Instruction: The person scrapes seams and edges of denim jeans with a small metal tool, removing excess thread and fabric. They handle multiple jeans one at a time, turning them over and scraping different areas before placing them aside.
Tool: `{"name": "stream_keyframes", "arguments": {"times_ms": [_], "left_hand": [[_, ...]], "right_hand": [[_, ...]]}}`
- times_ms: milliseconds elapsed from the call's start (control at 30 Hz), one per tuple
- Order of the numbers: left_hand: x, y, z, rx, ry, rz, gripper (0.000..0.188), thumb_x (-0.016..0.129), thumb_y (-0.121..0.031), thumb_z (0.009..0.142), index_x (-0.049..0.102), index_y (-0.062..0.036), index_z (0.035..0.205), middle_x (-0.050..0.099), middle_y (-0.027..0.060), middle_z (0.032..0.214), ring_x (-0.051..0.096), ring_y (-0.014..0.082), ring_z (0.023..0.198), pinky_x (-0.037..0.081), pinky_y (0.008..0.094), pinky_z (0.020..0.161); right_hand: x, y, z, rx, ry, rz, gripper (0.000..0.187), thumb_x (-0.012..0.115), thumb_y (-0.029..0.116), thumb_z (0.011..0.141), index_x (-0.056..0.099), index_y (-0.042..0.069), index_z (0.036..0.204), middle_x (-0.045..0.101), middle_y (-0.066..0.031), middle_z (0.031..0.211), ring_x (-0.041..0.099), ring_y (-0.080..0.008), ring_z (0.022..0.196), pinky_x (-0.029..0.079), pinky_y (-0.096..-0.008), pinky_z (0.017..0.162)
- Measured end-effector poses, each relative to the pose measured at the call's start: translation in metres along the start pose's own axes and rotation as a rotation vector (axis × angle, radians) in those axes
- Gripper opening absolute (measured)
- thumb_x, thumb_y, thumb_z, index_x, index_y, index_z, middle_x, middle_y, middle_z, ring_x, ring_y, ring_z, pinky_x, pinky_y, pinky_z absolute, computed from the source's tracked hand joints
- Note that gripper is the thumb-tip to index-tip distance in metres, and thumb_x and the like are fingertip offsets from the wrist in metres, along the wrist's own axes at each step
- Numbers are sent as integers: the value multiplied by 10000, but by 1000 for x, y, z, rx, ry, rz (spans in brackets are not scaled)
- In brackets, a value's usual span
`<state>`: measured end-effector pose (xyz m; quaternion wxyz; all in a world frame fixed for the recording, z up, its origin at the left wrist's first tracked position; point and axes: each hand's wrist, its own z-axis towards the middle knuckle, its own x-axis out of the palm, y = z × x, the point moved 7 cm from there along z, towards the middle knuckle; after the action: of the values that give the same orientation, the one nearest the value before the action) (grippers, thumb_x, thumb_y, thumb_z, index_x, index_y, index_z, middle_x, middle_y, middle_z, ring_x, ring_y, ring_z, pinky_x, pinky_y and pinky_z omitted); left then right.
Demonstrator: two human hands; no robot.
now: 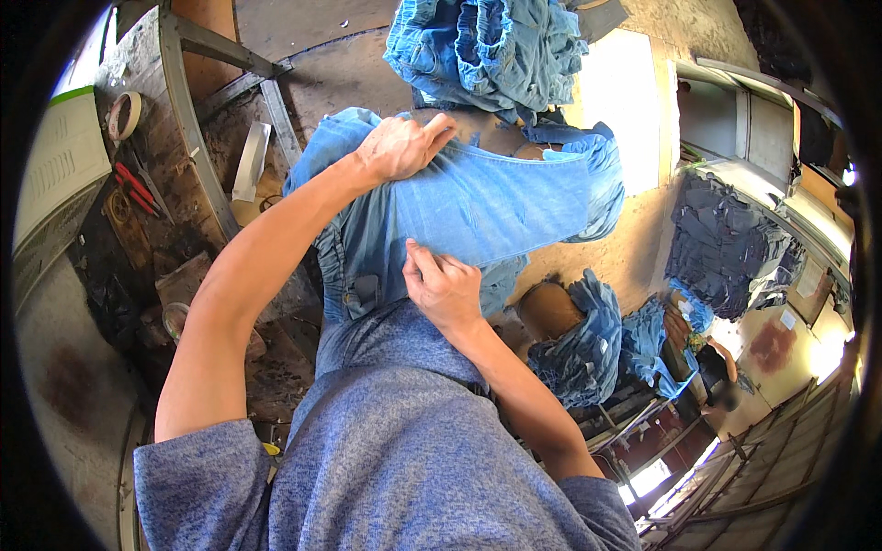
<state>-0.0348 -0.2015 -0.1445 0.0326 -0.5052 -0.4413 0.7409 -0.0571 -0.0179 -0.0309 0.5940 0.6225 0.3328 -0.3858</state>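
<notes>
We see smooth, faded-blue denim jeans (505, 202) across the frame's centre, below a crumpled denim pile (491, 55). Our left hand (401, 147) curls at their upper edge, our right hand (443, 286) lower; whether either clamps cloth, we cannot tell.

A beige tape roll (136, 111) lies near a red-handled tool (136, 191), perhaps pliers; a white strip (251, 163) sits beside a metal frame (188, 122).
</notes>
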Motion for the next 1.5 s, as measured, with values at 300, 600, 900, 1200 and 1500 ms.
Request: {"name": "stream_keyframes", "arguments": {"times_ms": [300, 600, 900, 1200, 1500], "left_hand": [[-3, -4, 0, 3, -12, 2, 219, 609, -266, 1055, 570, -126, 1218, 661, 217, 626, 653, 452, 542, 499, 555, 463], [-3, -5, -1, -8, -10, -4, 221, 588, -298, 1063, 573, -137, 1214, 661, 219, 625, 657, 455, 548, 512, 557, 482], [1, -2, -3, -24, 22, -9, 231, 559, -326, 1072, 546, -143, 1213, 655, 214, 611, 673, 449, 571, 542, 559, 530], [-50, -30, -4, -37, -42, 143, 340, 720, -339, 962, 670, -61, 1151, 701, 162, 1066, 676, 369, 1018, 532, 496, 895], [-77, -150, -156, -34, 23, 155, 381, 793, -256, 873, 722, -91, 1209, 614, 115, 1305, 565, 333, 1259, 449, 472, 1071]], "right_hand": [[-5, -1, -1, 22, -62, 133, 184, 774, 85, 833, 767, 122, 1013, 670, -64, 613, 682, -229, 539, 534, -362, 492], [-7, 2, -9, 18, 62, 24, 162, 773, 54, 829, 753, 90, 986, 689, -79, 640, 685, -239, 534, 537, -372, 497], [1, 4, -9, -15, 99, -39, 157, 776, 81, 834, 765, 107, 989, 687, -96, 628, 685, -257, 530, 550, -375, 512], [-30, -44, 2, 349, 4, 336, 232, 740, 129, 954, 707, 56, 1171, 760, -83, 813, 738, -242, 673, 557, -376, 602], [-12, -47, 9, -64, -212, 12, 241, 867, 310, 806, 762, 150, 953, 638, 27, 798, 579, -190, 782, 396, -356, 740]]}}
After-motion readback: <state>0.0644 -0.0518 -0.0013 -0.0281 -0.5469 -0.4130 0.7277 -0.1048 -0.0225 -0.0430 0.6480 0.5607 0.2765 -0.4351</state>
